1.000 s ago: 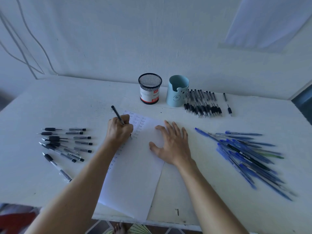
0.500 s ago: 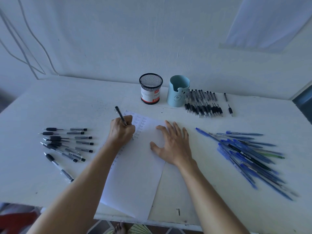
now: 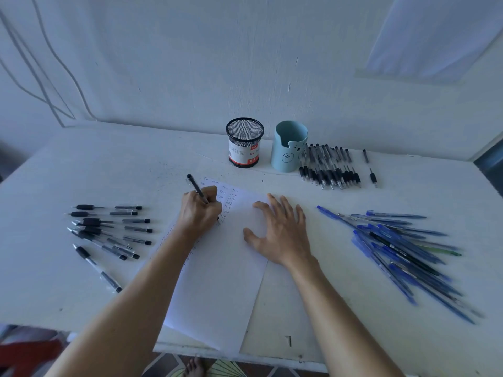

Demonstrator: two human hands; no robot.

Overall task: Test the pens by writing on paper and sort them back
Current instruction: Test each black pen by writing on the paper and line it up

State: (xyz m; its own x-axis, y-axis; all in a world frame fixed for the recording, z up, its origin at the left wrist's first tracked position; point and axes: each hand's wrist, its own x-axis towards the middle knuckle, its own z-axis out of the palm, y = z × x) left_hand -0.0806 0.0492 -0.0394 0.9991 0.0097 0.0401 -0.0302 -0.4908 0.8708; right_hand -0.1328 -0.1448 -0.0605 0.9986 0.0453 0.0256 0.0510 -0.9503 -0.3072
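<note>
Black pen (image 3: 196,187): gripped in the left hand (image 3: 200,212), fingers curled round the barrel, cap end tilted up and away from the person, tip hidden behind the fist over the sheet.

Paper (image 3: 217,295): one white sheet, lying at a slant on the table (image 3: 81,164), its near corner past the table's front edge. Columns of the word "Test" ran down its upper left part.

Right hand (image 3: 280,235): flat on the sheet's right edge, fingers spread wide, holding nothing.

Black pens (image 3: 109,229): a loose group left of the sheet, lying roughly parallel, well apart from it.

Blue pens (image 3: 402,248): an overlapping heap right of the sheet, with one dark pen among them.

Clear pens with black grips (image 3: 329,167): a close row at the far side, just beside the pale blue cup (image 3: 288,148).

Black mesh pen holder (image 3: 245,142): upright, just left of the cup.
</note>
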